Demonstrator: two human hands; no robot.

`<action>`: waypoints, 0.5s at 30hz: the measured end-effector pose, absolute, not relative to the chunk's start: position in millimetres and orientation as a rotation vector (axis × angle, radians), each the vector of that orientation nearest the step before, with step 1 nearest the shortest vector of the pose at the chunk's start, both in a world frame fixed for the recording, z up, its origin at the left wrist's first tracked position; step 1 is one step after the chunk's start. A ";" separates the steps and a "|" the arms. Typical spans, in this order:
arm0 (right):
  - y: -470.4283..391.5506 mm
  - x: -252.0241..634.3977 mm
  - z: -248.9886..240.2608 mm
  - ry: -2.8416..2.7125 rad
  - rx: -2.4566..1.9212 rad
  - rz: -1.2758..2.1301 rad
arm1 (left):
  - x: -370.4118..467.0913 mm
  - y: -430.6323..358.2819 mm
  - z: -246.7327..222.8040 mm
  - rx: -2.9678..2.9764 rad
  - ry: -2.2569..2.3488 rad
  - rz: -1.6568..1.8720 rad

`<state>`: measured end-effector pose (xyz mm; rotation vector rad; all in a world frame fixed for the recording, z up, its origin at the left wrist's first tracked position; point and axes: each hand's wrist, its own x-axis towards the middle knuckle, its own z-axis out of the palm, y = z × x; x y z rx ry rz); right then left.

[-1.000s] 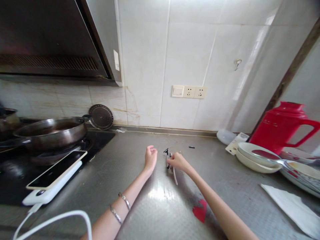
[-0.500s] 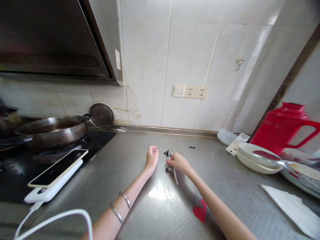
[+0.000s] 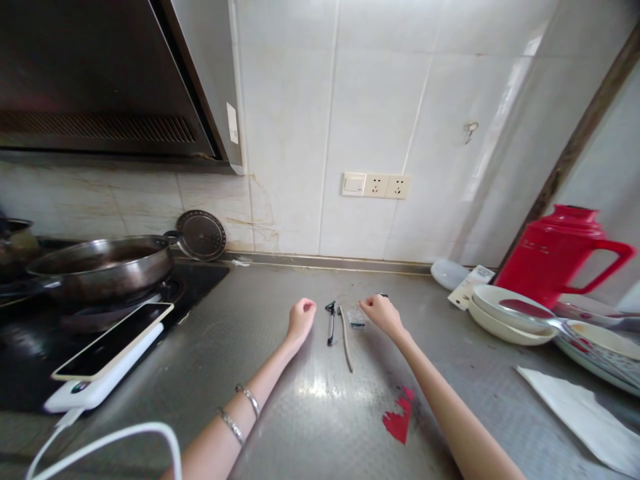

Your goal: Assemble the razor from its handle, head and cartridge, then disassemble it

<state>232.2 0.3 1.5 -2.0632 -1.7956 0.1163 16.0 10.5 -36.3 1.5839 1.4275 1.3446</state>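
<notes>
My left hand [image 3: 301, 320] hovers or rests on the counter left of a group of small things, fingers curled closed and nothing showing in them. Nearest to it lies a slim black-and-clear stick, perhaps a pen [image 3: 331, 325]. Beside that is a bent, pale grey strip [image 3: 346, 340]. My right hand [image 3: 383, 315] is closed in a pinch, its fingertips at the edge of a small clear plastic piece [image 3: 357, 319]; whether it grips anything I cannot tell. A small black piece [image 3: 384, 295] peeks out behind that hand.
On the left, a steel pan [image 3: 103, 270] sits on the stove, and a phone [image 3: 114, 340] lies on a white power bank [image 3: 103, 377] with a cable. Stacked bowls [image 3: 505, 327], a red thermos [image 3: 553, 257] and white paper [image 3: 575, 413] are right. Red scrap [image 3: 400, 417] lies in front.
My right hand has moved right, off the black stick and the grey strip, uncovering them and the clear piece. My left hand has curled tighter, barely shifting. The view has turned slightly.
</notes>
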 end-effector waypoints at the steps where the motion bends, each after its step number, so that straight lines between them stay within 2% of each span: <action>1: 1.9 239.2 -0.6 -1.776 -2.072 0.110 | 16.4 9.5 -36.9 1.657 1.436 1.303; 8: 6.2 264.2 -20.4 -1.741 -2.129 0.069 | 25.5 -8.6 -40.6 2.000 1.631 0.946; 15: 7.1 271.0 -36.8 -1.771 -2.142 0.022 | 33.1 -16.4 -36.7 2.074 1.700 0.879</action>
